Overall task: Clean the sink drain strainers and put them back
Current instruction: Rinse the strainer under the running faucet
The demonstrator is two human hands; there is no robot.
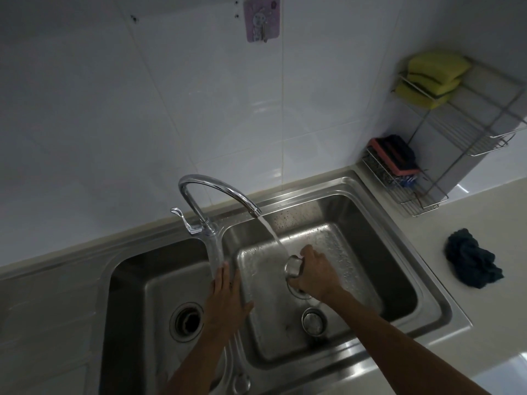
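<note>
Dim light around you. White glossy wall tiles [142, 109] fill twelve o'clock, a pink adhesive hook [261, 19] high on them. At two o'clock a wire rack [467, 132] stands on the pale countertop [499, 323].

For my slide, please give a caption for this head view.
Right hand rinses round steel strainer under running tap; left hand rests on sink divider.

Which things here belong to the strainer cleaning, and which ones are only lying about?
In use: strainer in right hand, water stream, faucet, second strainer on the basin floor, open left drain.

Lying about: yellow sponges, wire rack, dark cloth, wall hook.
</note>
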